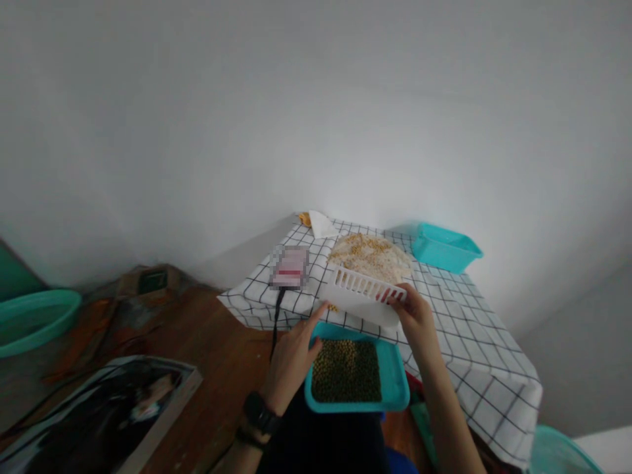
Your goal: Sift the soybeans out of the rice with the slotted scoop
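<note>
My right hand (pixel 415 319) grips the right end of a white slotted plastic basket (pixel 363 304), which is tilted over the front edge of the table. My left hand (pixel 291 359) has its index finger stretched toward the basket's lower left corner, and its thumb lies at the left rim of a teal tray (pixel 394 375). Whether that fingertip touches the basket, I cannot tell. Green and yellowish beans (pixel 348 375) fill much of the tray, which rests at my lap. A few yellow beans (pixel 333 307) show near my left fingertip.
A checked cloth (pixel 464 329) covers the table. On it are a round pale mat (pixel 370 257) strewn with yellow beans, a teal bin (pixel 444 249), a blurred pink item (pixel 289 268) and a white paper piece (pixel 322 225). A box (pixel 162 401) stands at lower left.
</note>
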`<state>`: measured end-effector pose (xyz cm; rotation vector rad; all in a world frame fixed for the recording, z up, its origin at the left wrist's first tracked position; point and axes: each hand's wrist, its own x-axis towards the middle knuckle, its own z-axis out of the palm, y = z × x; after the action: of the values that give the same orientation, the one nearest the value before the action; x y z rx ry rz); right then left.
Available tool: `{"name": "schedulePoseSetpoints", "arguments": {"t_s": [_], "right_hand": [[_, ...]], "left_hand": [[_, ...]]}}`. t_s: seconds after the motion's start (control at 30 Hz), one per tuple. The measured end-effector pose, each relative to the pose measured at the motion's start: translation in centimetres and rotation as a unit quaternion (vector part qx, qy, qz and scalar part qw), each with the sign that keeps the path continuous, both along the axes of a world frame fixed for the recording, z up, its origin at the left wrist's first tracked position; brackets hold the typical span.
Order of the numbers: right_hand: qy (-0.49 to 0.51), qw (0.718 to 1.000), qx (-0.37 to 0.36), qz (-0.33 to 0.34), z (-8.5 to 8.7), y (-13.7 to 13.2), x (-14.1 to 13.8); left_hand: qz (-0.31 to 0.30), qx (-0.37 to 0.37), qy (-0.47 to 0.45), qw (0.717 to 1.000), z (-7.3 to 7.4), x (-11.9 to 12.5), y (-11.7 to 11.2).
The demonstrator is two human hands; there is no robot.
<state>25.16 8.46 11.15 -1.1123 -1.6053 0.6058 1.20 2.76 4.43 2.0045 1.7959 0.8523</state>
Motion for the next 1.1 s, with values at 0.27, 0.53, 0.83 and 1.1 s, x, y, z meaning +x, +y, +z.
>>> {"name": "schedulePoseSetpoints", "arguments": {"t_s": [0.27,0.53,0.83,1.1], "right_hand": [[-0.015,1.0,-0.003,0.007,0.2,-0.1,1.4],[-0.004,1.0,-0.01,0.004,0.2,0.0,1.2],[-0.002,0.999,-0.004,0.034,0.3,-0.7,2.2],[-0.006,0.999,-0.006,0.039,0.3,-1.7,3.4]], "left_hand": [[0.013,0.022,-0.033,0.999,-0.2,0.0,0.1],[0.026,0.003,-0.032,0.999,0.3,0.1,0.0],[-0.006,0.028,-0.041,0.999,-0.4,-0.1,0.1],[0.001,0.044,-0.012,0.999,-0.4,0.2,0.3]]}}
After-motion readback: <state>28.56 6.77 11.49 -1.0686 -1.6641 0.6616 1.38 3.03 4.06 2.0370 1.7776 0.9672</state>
